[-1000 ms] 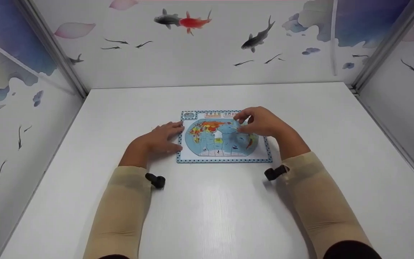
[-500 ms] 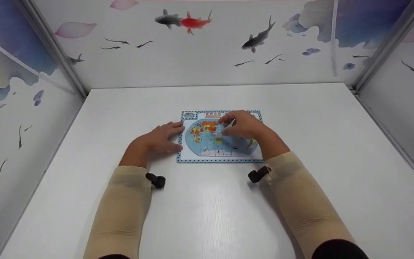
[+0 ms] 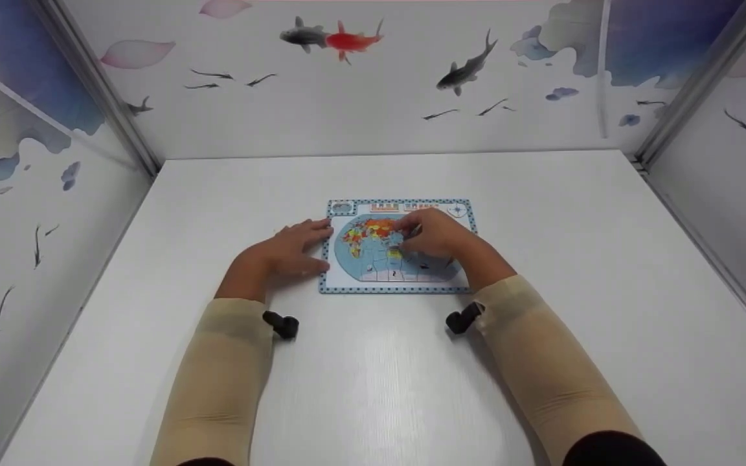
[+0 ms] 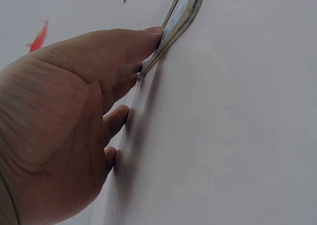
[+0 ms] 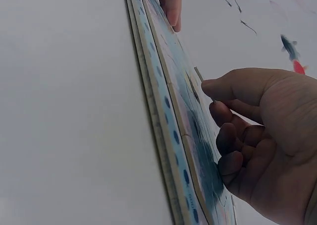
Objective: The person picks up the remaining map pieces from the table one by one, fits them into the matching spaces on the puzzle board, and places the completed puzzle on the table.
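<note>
A world map jigsaw puzzle (image 3: 347, 282) in a blue dotted frame lies flat on the white table. My left hand (image 3: 290, 248) rests at its left edge, fingers spread, and in the left wrist view the thumb (image 4: 146, 42) touches the side of the board. Over the middle of the map, my right hand (image 3: 436, 234) pinches a thin puzzle piece (image 5: 198, 74) between thumb and index finger. In the right wrist view this piece stands tilted, close to the map surface; whether it touches is hard to tell. The right hand hides part of the map's right half.
The white table (image 3: 373, 375) stretches around the board. A back wall (image 3: 373, 123) printed with fish and side walls enclose it. Black wrist cameras (image 3: 282, 325) sit at both sleeves' cuffs.
My right hand has moved left and down from the map's upper right to its middle, where a white gap showed earlier. The left hand has stayed in place.
</note>
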`<action>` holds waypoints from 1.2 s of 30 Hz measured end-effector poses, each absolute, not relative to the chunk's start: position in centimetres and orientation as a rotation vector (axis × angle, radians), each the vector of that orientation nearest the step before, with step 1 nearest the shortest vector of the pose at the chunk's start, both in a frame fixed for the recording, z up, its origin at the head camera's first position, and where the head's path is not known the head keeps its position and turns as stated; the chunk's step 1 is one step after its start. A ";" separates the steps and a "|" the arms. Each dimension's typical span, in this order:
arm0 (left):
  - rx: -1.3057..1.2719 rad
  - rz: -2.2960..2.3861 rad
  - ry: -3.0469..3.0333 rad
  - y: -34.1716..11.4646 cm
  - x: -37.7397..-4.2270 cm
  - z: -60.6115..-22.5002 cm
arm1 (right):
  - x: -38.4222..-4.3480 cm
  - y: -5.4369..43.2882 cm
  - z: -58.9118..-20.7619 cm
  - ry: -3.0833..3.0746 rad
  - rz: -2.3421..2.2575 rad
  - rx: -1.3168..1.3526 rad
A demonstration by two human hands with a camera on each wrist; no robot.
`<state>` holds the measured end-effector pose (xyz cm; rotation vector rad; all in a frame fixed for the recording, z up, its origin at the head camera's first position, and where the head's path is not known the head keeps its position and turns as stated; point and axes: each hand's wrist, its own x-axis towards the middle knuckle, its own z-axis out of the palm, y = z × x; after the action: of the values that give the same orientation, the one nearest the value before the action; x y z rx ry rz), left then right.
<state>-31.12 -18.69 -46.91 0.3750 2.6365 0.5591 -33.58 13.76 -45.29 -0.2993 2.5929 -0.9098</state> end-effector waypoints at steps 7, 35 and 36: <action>0.344 0.581 2.633 -18.7 -31.0 -47.0 | -33.4 13.5 -45.4 2.595 -0.876 -0.297; 0.311 0.590 2.628 -18.6 -30.8 -46.7 | -33.1 12.9 -45.6 2.599 -0.879 -0.237; 0.309 0.591 2.628 -18.6 -30.7 -46.7 | -33.2 13.0 -45.6 2.601 -0.880 -0.245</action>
<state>-30.72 -18.55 -46.65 0.3094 2.6280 0.5909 -33.18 13.03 -45.56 -0.2452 2.6010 -0.8802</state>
